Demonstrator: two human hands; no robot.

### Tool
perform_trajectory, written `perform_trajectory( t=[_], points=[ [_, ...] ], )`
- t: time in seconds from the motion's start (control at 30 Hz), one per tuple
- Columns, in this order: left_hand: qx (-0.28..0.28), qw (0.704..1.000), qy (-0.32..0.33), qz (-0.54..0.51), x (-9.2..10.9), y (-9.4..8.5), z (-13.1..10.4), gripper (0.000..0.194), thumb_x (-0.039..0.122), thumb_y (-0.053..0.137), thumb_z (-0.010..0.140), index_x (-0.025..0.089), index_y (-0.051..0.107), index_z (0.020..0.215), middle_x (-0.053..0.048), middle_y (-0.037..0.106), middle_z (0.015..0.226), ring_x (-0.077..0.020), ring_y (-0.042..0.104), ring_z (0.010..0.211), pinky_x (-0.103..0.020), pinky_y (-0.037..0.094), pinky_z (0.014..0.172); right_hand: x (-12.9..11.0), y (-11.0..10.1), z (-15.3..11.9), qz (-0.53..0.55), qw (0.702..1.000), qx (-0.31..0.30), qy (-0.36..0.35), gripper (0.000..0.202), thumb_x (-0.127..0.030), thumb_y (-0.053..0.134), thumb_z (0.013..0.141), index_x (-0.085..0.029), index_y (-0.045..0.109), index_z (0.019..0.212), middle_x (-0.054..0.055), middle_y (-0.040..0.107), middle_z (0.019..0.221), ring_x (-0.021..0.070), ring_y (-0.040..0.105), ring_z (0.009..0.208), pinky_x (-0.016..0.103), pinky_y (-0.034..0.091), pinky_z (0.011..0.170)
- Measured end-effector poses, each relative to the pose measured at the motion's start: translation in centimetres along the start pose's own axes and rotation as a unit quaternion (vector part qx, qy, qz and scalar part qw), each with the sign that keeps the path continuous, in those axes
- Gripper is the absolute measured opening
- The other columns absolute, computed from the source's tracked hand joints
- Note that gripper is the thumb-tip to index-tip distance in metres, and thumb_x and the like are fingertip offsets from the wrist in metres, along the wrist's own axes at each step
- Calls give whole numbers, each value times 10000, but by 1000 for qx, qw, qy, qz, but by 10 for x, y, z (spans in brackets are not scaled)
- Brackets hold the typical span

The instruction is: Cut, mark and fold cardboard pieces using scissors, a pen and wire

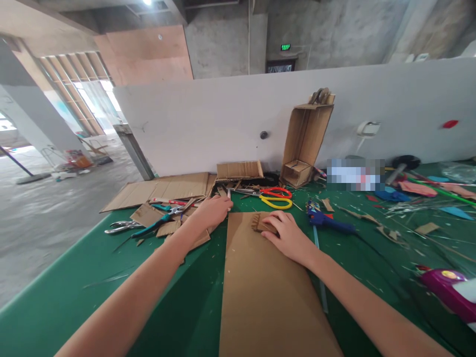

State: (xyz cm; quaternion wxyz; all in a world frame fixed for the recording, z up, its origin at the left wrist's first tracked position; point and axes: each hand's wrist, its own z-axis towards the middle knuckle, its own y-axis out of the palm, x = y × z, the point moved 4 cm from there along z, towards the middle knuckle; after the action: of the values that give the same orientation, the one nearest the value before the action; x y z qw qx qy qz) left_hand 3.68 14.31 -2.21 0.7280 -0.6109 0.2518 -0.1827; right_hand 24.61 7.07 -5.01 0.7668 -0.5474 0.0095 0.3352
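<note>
My right hand (288, 235) is closed around a small piece of corrugated cardboard (257, 222), which rests at the far end of a long flat cardboard sheet (267, 287). Just left of that sheet's far corner, my left hand (217, 210) has its fingers drawn together. A thin pale thing shows at its fingertips, too small to name. Scissors (277, 198) with one red and one yellow handle lie beyond both hands. Teal-handled pliers (156, 225) and cardboard scraps (169, 229) lie beside my left forearm.
A tall open cardboard box (308, 139) stands against the white partition (201, 124). On the green table (193, 307), a blue glue gun (330, 220) with a trailing cord lies to the right. A purple device (449, 290) sits at the right edge.
</note>
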Motion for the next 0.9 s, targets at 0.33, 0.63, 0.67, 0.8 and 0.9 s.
perform_trajectory(
  t=[0.33,0.63,0.67,0.8,0.9],
  points=[
    [3,1000,-19,-10,41,-28,-73,285,228,362,901,217,569,1096,-74,612,1043,-247,559,1010,-398,446,859,-41,-6,-15,10,993,-60,-99,245,-336,568,865,-212,586,1074,77,520,1169,237,430,1131,392,408,980],
    [-54,952,-74,-292,74,-17,-122,428,374,441,886,227,444,1288,-64,545,1291,-216,498,1186,-367,394,1012,-24,-7,-25,4,996,-81,-24,256,-342,554,863,-230,560,1093,71,516,1171,241,434,1126,412,376,982],
    [-46,945,-94,-310,73,-17,-117,436,375,436,886,208,443,1289,-77,548,1290,-214,502,1185,-358,396,1012,-26,-8,-27,10,996,-82,-22,269,-348,562,856,-227,557,1096,73,516,1168,239,433,1121,409,372,981],
    [-19,940,-141,-309,73,-17,-96,475,391,430,876,149,448,1285,-130,541,1291,-248,495,1201,-394,388,1021,-51,-7,-38,31,992,-119,-34,385,-432,642,770,-234,568,1091,69,525,1112,249,449,1058,419,388,925],
    [-9,959,-116,-258,87,-16,-96,561,497,488,827,175,461,1286,-141,432,1399,-311,357,1315,-480,323,1064,-74,-8,-46,35,987,-146,-50,501,-474,701,674,-235,577,1096,68,535,1062,265,461,1003,454,382,900]
  ],
)
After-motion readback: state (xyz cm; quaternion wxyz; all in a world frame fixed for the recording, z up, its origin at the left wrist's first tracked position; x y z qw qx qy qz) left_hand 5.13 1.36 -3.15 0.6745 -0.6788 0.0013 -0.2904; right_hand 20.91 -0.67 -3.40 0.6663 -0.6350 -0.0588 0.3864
